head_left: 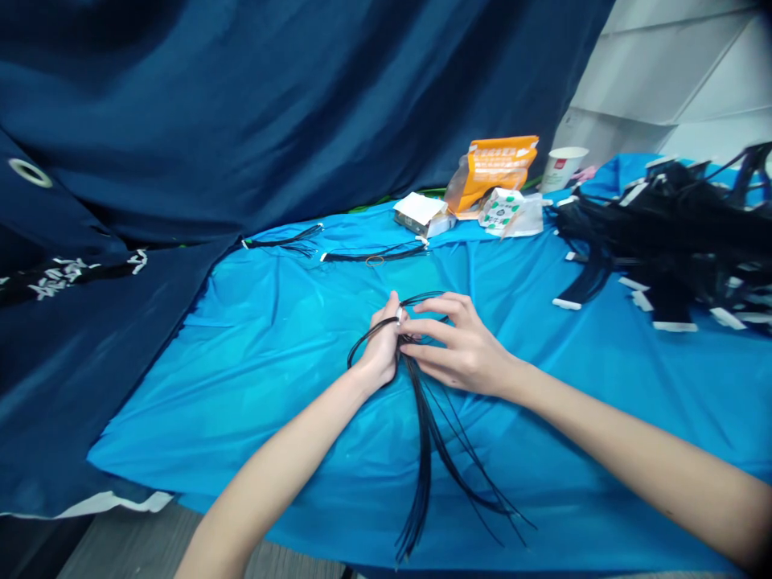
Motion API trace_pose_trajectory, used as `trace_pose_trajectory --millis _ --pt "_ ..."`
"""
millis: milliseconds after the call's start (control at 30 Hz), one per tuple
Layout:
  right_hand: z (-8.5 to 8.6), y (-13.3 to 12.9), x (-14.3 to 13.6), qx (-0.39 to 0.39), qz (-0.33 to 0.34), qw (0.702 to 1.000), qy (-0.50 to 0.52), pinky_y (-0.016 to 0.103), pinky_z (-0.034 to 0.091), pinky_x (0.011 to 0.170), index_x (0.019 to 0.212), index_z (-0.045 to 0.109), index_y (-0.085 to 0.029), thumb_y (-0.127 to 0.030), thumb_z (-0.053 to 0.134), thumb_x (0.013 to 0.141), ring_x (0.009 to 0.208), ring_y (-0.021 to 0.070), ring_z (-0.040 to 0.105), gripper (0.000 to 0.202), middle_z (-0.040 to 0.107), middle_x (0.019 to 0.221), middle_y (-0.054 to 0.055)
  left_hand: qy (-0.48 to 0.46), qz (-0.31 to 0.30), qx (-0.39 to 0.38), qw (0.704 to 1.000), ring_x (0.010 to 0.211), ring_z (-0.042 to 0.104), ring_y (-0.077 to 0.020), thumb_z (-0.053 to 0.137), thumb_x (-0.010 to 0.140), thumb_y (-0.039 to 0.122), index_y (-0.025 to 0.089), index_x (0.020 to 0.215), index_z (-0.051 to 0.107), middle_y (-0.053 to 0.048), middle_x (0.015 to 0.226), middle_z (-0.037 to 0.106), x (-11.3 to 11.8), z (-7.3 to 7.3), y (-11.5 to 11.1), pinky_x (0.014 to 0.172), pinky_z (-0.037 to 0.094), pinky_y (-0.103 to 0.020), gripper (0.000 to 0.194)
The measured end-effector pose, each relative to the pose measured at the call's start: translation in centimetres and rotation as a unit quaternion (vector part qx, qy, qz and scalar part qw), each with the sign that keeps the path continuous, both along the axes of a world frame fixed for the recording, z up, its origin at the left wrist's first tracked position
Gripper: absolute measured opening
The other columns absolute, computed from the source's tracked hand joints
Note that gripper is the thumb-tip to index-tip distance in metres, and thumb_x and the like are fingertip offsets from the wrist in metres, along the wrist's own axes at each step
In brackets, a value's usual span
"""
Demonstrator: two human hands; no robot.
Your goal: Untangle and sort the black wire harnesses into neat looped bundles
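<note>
Both hands meet over the middle of the blue cloth, around a bundle of thin black wires (425,434). My left hand (379,350) is closed on the bundle near a small white connector at the thumb. A loop of wire bends out to the left of that hand. Fingers of my right hand (458,346) are bent against the wires beside the connector, and their tips are partly hidden. Loose wire ends hang down and fan out toward the near edge of the cloth.
A large heap of black wire harnesses (669,233) with white connectors lies at the right. Two more harnesses, one of them a strip (386,256), lie behind my hands. Further back stand a small box (422,213), an orange pouch (491,173) and a paper cup (562,170).
</note>
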State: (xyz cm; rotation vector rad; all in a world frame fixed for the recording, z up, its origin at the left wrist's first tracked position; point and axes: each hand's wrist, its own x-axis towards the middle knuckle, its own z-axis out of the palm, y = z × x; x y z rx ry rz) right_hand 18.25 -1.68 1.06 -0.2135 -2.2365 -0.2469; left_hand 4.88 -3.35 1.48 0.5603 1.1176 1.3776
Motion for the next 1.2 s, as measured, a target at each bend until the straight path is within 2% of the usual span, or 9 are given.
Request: trace_pose_trajectory --millis 233,367,467,567,667,733,933,1067,1200 --pt "0.0 0.2 0.0 0.025 0.017 0.999 0.017 0.041 0.04 0.083 0.091 0.064 -0.018 -0.014 0.06 0.081 0.094 0.0193 0.057 0.011 0.071 0.092 0.002 -0.003 0.001 -0.011 1.0 0.042 0.029 -0.0061 0.051 0.082 0.039 0.016 0.05 0.038 0.003 0.049 0.033 0.1 -0.3 0.2 0.039 0.021 -0.022 0.042" --pt "0.1 0.3 -0.1 -0.163 0.056 0.982 0.078 0.038 0.045 0.081 0.09 0.066 -0.02 -0.013 0.057 0.081 0.094 0.0192 0.059 0.014 0.071 0.089 0.003 0.018 0.009 0.006 1.0 0.043 0.032 -0.0073 0.052 0.082 0.04 0.017 0.051 0.039 0.003 0.05 0.034 0.1 -0.4 0.3 0.042 0.027 -0.022 0.04" --pt "0.7 0.4 -0.1 -0.389 0.112 0.898 0.173 0.037 0.047 0.085 0.085 0.069 -0.022 -0.015 0.061 0.078 0.094 0.0189 0.06 0.012 0.07 0.088 0.004 0.019 -0.006 0.011 1.0 0.044 0.033 -0.0082 0.049 0.083 0.042 0.018 0.052 0.038 0.003 0.049 0.033 0.2 -0.4 0.2 0.045 0.031 -0.023 0.041" --pt "1.6 0.9 0.4 -0.58 0.155 0.743 0.296 0.036 0.049 0.084 0.079 0.068 -0.023 -0.021 0.066 0.075 0.087 0.0172 0.063 0.005 0.069 0.083 0.002 0.017 -0.026 0.011 0.999 0.042 0.03 -0.0081 0.046 0.083 0.047 0.019 0.05 0.034 0.004 0.046 0.027 0.3 -0.2 0.2 0.046 0.034 -0.024 0.045" --pt "2.6 1.7 1.2 -0.661 0.149 0.607 0.416 0.029 0.052 0.072 0.077 0.067 -0.023 -0.027 0.07 0.072 0.072 0.012 0.062 0.008 0.063 0.07 -0.002 0.022 -0.025 0.015 0.999 0.042 0.029 -0.0076 0.048 0.082 0.049 0.019 0.051 0.032 0.005 0.047 0.027 0.4 -0.2 0.1 0.047 0.036 -0.024 0.046" --pt "3.1 2.4 1.8 -0.647 0.116 0.586 0.473 0.022 0.049 0.058 0.078 0.068 -0.022 -0.029 0.071 0.07 0.06 0.0078 0.056 0.012 0.057 0.065 -0.004 0.036 -0.021 0.019 0.999 0.043 0.03 -0.0074 0.048 0.081 0.052 0.019 0.051 0.032 0.005 0.047 0.028 0.4 -0.3 0.1 0.047 0.036 -0.023 0.047" --pt "3.3 2.4 2.3 -0.447 -0.027 0.724 0.525 0.022 0.027 0.038 0.087 0.07 -0.023 -0.026 0.067 0.074 0.045 0.0065 0.041 0.014 0.059 0.069 -0.001 0.094 0.021 0.052 0.994 0.044 0.031 -0.0086 0.044 0.079 0.059 0.019 0.053 0.034 0.004 0.047 0.03 0.6 -0.9 0.1 0.048 0.035 -0.025 0.049" --pt "2.8 0.6 1.3 -0.3 -0.117 0.876 0.359 0.025 0.036 0.049 0.073 0.068 -0.019 -0.02 0.066 0.075 0.054 0.0102 0.049 0.003 0.061 0.065 0.001 0.104 0.044 0.07 0.991 0.045 0.031 -0.0102 0.044 0.08 0.057 0.02 0.052 0.035 0.004 0.047 0.029 0.5 -1.2 0.2 0.051 0.035 -0.027 0.047" --pt "1.9 -0.7 0.3 -0.224 -0.106 0.947 0.202 0.023 0.036 0.049 0.07 0.062 -0.016 -0.016 0.059 0.08 0.05 0.0085 0.046 0.01 0.058 0.059 0.0 0.1 0.053 0.103 0.988 0.045 0.031 -0.0114 0.042 0.081 0.057 0.021 0.051 0.036 0.003 0.047 0.029 0.5 -1.3 0.2 0.05 0.033 -0.028 0.047"
